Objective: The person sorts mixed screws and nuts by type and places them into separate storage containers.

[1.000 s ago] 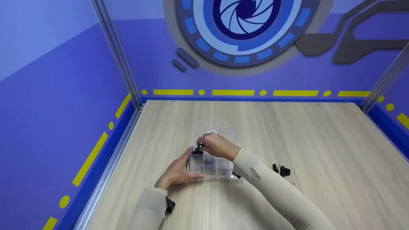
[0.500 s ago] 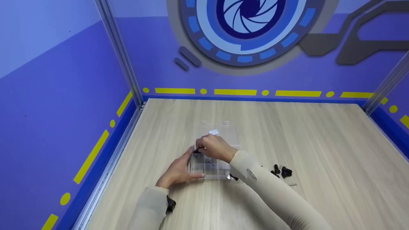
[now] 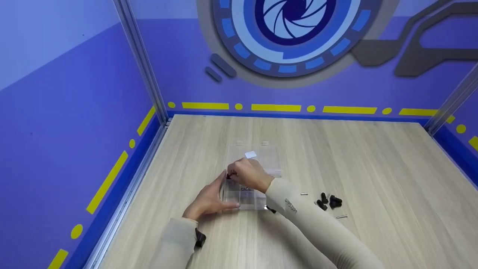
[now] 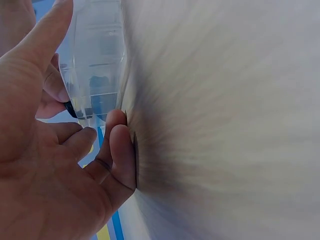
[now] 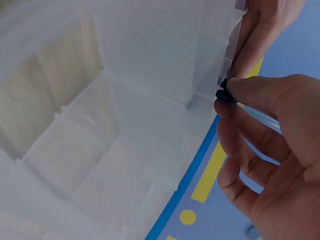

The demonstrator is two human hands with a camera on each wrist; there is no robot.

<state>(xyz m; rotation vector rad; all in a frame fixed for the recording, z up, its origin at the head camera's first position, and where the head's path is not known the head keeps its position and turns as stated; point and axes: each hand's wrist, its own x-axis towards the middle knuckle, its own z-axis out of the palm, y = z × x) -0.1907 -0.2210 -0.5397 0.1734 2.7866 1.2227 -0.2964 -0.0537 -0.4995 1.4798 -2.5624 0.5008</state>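
Note:
A clear plastic compartment box (image 3: 248,205) lies on the table with its lid (image 3: 274,158) folded back flat. My left hand (image 3: 207,200) grips the box's left end, thumb along the front edge and fingers at the far left side. At the back left compartment, my right hand (image 3: 249,173) pinches a small black plastic part (image 5: 226,96) between thumb and forefinger. Its exact shape is mostly covered by the fingertips. Small shiny metal pieces (image 3: 245,189) lie in a middle compartment. The right wrist view shows clear compartment walls (image 5: 145,50) beside the hand.
Right of the box, several black parts (image 3: 335,201) lie loose on the wooden table (image 3: 373,160). Two small metal pins or screws (image 3: 341,216) are near them. A white slip (image 3: 250,154) sits on the lid. Blue panels (image 3: 93,112) enclose the table.
My right hand has lowered slightly into the back left compartment with the black part. Its forearm has shifted left, uncovering a small metal piece on the table. The left hand stays on the box.

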